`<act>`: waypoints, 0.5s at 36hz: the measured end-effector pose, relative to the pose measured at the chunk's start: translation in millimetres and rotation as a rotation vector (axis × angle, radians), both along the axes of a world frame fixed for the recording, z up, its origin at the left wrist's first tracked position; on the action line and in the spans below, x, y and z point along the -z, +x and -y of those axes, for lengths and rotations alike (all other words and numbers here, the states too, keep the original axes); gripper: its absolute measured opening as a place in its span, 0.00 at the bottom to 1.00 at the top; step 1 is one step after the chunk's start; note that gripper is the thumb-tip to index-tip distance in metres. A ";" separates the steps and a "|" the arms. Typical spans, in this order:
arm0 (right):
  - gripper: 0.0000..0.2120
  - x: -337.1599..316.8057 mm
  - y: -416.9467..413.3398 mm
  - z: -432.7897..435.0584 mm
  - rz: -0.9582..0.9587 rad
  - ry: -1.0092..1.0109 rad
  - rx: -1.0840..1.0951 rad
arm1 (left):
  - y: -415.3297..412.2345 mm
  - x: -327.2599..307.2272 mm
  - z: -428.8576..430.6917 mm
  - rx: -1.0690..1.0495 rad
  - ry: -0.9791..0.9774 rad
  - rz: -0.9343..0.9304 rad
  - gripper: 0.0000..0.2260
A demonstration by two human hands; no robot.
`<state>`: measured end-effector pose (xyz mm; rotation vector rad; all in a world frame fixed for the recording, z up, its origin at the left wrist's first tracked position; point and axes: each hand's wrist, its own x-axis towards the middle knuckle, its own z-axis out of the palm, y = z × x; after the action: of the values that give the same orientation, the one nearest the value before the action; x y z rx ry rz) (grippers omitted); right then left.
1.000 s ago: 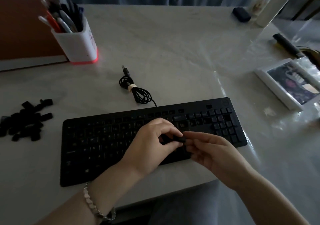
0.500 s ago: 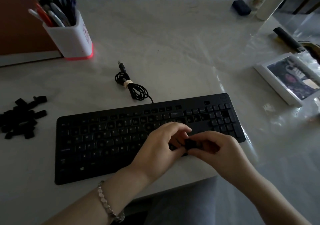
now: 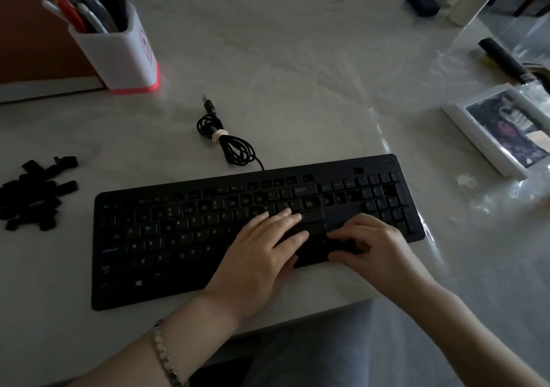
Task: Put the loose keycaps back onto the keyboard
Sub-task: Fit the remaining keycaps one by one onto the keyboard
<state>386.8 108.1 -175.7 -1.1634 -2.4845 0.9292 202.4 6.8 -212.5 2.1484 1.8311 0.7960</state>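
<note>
A black keyboard lies on the white table, near its front edge. Some of its key slots look bare. A pile of loose black keycaps sits to its left. My left hand rests on the right part of the key block with its fingers stretched out over the keys. Its thumb is at the left end of a long black keycap. My right hand has bent fingers on top of this keycap and its thumb on the near edge, pinching it down against the keyboard.
The keyboard's bundled cable lies behind it. A white pen holder stands at the back left. A framed picture is at the right, with a dark remote-like bar behind it. A small black object sits at the far edge.
Both hands, which held the long keycap in the air between them, have come down onto the keyboard's right side. The left fingers have straightened. The view has tilted slightly.
</note>
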 end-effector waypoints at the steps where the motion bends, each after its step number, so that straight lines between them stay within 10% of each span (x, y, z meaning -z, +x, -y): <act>1: 0.14 1.1 -1.1 -0.7 0.003 0.003 -0.003 | 0.3 0.6 -0.1 0.009 0.003 -0.016 0.16; 18: 0.14 -2.1 -12.0 -7.4 0.024 -0.101 -0.010 | 3.6 8.3 0.5 0.065 0.042 -0.159 0.17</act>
<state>374.7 115.5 -173.6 -1.2003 -2.4904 1.0607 206.0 6.2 -220.8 2.3462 1.8215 0.6723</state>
